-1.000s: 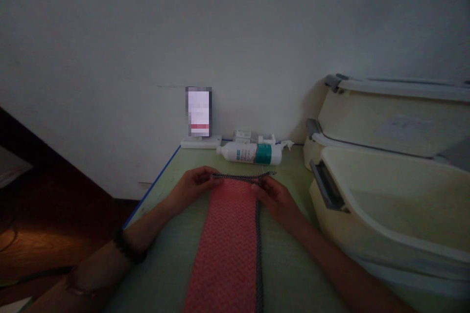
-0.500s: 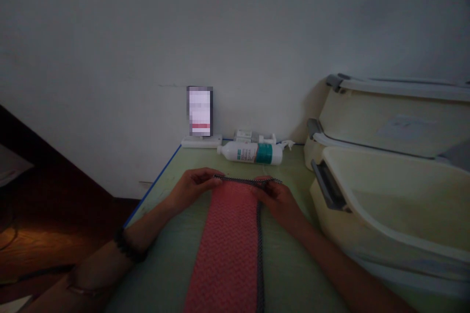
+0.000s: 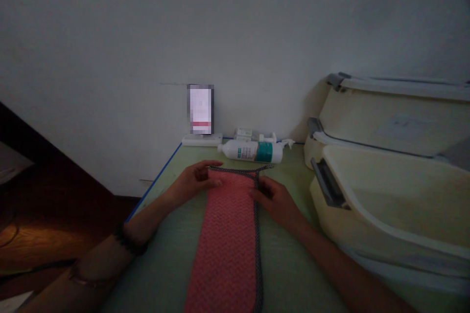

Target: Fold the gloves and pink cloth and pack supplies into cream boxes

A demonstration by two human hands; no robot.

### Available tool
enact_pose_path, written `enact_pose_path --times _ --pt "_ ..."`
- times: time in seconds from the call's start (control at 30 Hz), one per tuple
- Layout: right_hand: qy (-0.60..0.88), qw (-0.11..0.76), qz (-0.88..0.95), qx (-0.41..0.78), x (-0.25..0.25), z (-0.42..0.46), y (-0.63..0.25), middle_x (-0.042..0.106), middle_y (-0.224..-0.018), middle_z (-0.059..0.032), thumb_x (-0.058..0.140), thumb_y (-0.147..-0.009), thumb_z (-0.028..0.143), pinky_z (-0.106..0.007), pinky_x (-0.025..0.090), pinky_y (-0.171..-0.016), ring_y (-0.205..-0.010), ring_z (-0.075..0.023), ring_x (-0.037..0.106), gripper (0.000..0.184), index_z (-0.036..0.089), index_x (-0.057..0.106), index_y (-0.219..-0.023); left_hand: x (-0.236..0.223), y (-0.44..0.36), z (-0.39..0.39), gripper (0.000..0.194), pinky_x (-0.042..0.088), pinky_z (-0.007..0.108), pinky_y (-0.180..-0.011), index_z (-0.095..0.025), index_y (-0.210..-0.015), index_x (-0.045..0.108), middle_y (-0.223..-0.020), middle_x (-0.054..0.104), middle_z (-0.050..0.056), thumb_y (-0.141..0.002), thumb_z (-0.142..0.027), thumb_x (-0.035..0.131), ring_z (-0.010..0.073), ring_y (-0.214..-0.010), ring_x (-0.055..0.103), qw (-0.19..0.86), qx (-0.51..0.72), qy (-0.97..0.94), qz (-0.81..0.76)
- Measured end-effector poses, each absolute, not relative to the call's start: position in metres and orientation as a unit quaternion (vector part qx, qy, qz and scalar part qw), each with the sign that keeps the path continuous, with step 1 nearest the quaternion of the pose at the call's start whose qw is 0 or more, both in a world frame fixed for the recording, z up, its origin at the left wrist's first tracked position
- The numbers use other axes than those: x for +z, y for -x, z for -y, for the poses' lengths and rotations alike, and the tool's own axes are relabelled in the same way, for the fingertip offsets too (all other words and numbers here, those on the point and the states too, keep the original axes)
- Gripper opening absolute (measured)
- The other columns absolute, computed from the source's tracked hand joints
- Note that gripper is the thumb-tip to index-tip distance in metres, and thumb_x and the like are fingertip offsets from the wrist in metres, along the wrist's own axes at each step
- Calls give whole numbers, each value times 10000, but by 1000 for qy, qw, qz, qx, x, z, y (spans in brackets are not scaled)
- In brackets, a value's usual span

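Note:
A long red knitted cloth (image 3: 227, 234) with a dark speckled border lies lengthwise on the green table (image 3: 293, 264), running from the near edge toward the wall. My left hand (image 3: 194, 181) rests at the cloth's far left corner, fingers bent over the dark edge strip. My right hand (image 3: 277, 198) lies on the cloth's right edge near the far corner, fingers curled down against the border. Both hands press on the cloth rather than lift it.
A white bottle with a teal label (image 3: 253, 150) lies on its side by the wall, with small white items behind it. A blurred upright card (image 3: 200, 109) stands on a white base. Stacked cream plastic bins (image 3: 389, 166) fill the right side. The table's blue left edge drops to a dark floor.
The cloth's far end has slid a little toward the wall. My right hand moved back down the right border, and my left hand stayed at the far left corner.

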State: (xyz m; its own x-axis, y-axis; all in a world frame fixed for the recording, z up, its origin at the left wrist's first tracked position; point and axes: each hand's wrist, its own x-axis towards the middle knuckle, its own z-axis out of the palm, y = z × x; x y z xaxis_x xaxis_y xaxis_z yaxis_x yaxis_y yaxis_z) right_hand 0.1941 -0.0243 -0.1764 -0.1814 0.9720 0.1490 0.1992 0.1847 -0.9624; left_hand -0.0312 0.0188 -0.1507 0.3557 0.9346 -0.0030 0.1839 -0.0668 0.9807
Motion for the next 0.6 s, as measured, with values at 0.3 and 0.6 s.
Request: enact_pose_path --times 0.3,0.6 --pt "467 481 616 414 -178 22 -193 616 -832 -18 527 -786 307 -299 456 -710 -778 -165 575 169 185 549 -900 -158 29 -19 249 477 346 -807 -160 -894 606 -915 671 38 -670 -252 667 182 -854 627 502 293 -682 -443" --pt "412 426 763 257 -166 35 -206 592 -838 -26 602 -709 215 -325 434 -730 -795 -176 545 148 209 552 -848 -150 42 -15 254 454 313 -785 -156 -908 566 -909 618 34 -680 -216 661 154 -849 580 504 273 -748 -333"
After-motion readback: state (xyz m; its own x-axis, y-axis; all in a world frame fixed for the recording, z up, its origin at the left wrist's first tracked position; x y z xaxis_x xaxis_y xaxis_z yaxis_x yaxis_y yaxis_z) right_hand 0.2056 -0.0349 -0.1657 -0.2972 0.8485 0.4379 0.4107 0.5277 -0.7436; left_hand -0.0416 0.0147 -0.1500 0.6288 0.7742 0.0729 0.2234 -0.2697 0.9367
